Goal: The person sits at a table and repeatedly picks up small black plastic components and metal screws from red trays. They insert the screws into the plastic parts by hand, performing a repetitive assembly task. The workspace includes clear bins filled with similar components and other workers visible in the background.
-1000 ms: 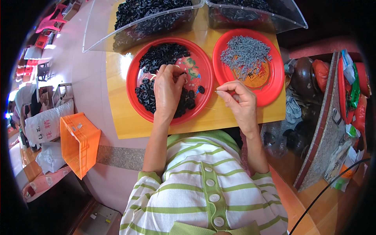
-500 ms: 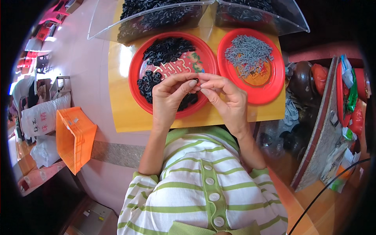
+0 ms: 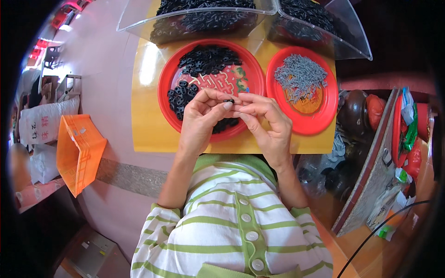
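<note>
My left hand (image 3: 200, 118) pinches a small black plastic piece (image 3: 229, 100) between thumb and fingertips, over the near part of a round red tray (image 3: 164, 95). Fingertips of my right hand (image 3: 271, 127) meet the left ones and are pinched together; whatever is between them is too small to make out. The tray carries loose black plastic pieces (image 3: 208, 59) in a far heap, with more (image 3: 181, 96) at the left and some partly hidden behind my hands. To the right, a red plate (image 3: 324, 118) bears a pile of small grey screws (image 3: 301, 74).
Two clear plastic bins, one left (image 3: 199, 21) and one right (image 3: 315, 23), stand at the table's far side, full of black pieces. The yellow table (image 3: 146, 120) ends near my waist. An orange crate (image 3: 79, 150) is at the left; a dark jar (image 3: 356, 111) is at the right.
The view has shifted slightly. My hands stay together, and the black piece now shows more clearly at my left fingertips.
</note>
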